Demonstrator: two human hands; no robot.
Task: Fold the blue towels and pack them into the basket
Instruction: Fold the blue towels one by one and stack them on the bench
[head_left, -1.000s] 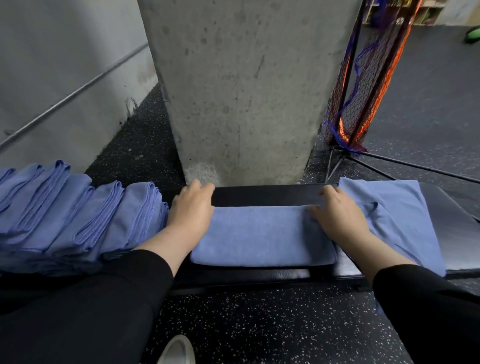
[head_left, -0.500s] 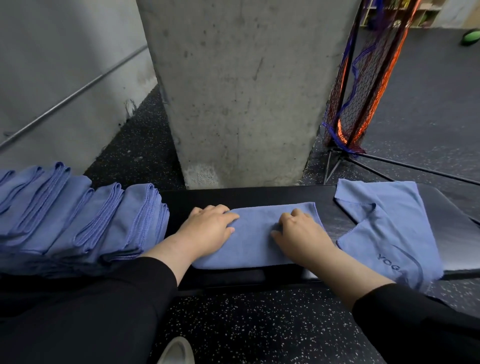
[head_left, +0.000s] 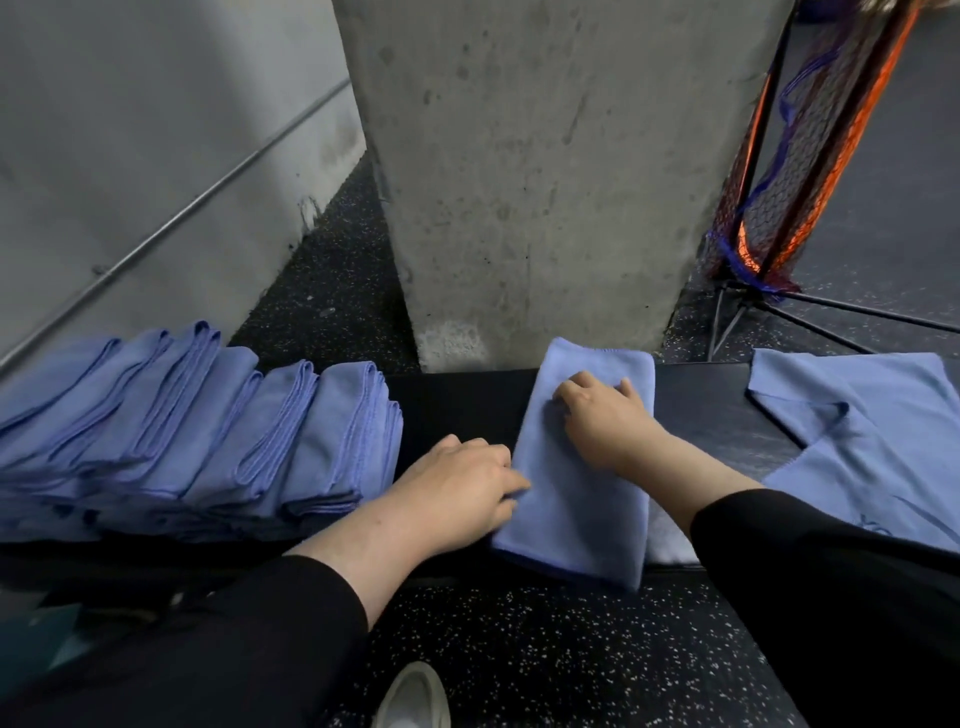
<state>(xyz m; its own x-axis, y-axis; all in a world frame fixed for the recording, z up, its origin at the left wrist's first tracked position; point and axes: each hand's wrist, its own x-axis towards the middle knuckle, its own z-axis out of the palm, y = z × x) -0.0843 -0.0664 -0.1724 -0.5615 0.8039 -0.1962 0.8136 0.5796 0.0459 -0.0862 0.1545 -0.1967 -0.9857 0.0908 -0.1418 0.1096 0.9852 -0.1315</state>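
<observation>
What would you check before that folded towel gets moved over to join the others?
1. Folded towel lies flat on the black bench: ok, though its near edge overhangs the bench.
2. Right hand rests on top of the towel: ok.
3. Left hand touches the towel's left edge: ok; whether it grips, cannot tell.
4. Gap on the bench between the towel and the row of folded towels: ok.
5. Next unfolded towel lies ready at the right: ok.
6. Basket to pack into: cannot tell, none clearly seen.
</observation>
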